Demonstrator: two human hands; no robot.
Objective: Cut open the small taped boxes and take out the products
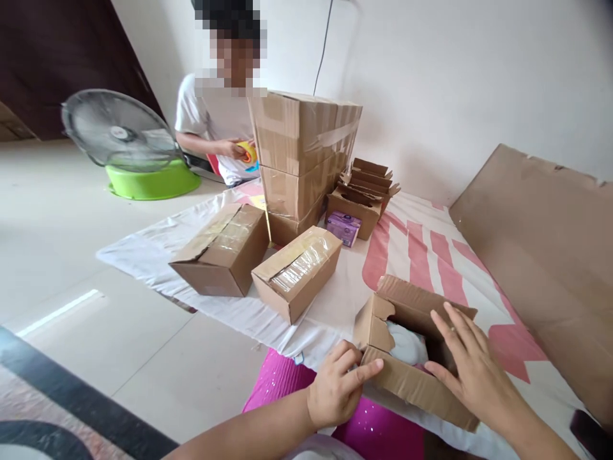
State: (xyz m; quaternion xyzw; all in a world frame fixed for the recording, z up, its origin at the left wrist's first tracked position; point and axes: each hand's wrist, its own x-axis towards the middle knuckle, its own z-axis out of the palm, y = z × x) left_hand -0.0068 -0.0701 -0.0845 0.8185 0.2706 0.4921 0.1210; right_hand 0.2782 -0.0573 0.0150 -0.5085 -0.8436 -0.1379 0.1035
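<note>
An open cardboard box (414,390) stands in front of me at the near edge of the cloth-covered surface, its long flaps folded outwards. Inside it lies a white, soft-looking bundle (407,344), with something pinkish partly visible under it. My left hand (338,386) grips the box's near left corner, index finger stretched along the front flap and the other fingers curled. Over the right end of the box is my right hand (474,367), open with fingers spread. Its thumb is near the front rim, and its fingertips are by the back flap.
Two taped boxes, one (225,252) left of the other (297,271), lie ahead. Behind them rise stacked cartons (306,137), a purple packet (343,228) and open boxes (357,207). A person (215,128) holds a yellow roll; a fan (119,131) stands left, a cardboard sheet (536,255) right.
</note>
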